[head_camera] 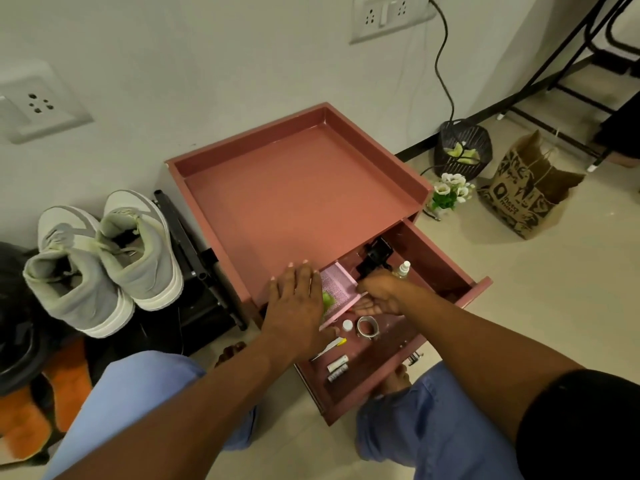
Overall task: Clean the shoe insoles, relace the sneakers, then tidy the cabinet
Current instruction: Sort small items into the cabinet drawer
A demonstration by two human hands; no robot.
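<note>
Cabinet (298, 188) of reddish-brown colour stands at the centre of the frame against the wall, its top a bare tray with a raised rim, its drawer (450, 289) pulled out toward the lower right. The left hand (296, 303) lies flat with fingers spread over the front edge of the cabinet top and the pink basket (337, 284) in the drawer; a green thing (328, 300) shows just beside it. The right hand (379, 294) reaches into the drawer near a black device (375, 259); whether it grips anything I cannot tell. A small spray bottle (403, 270), a tape roll (367, 328), a white cap (347, 325) and batteries (337, 368) lie in the drawer. Sneakers (104, 258), grey and white, sit at the left of the frame on a black rack (204, 271).
</note>
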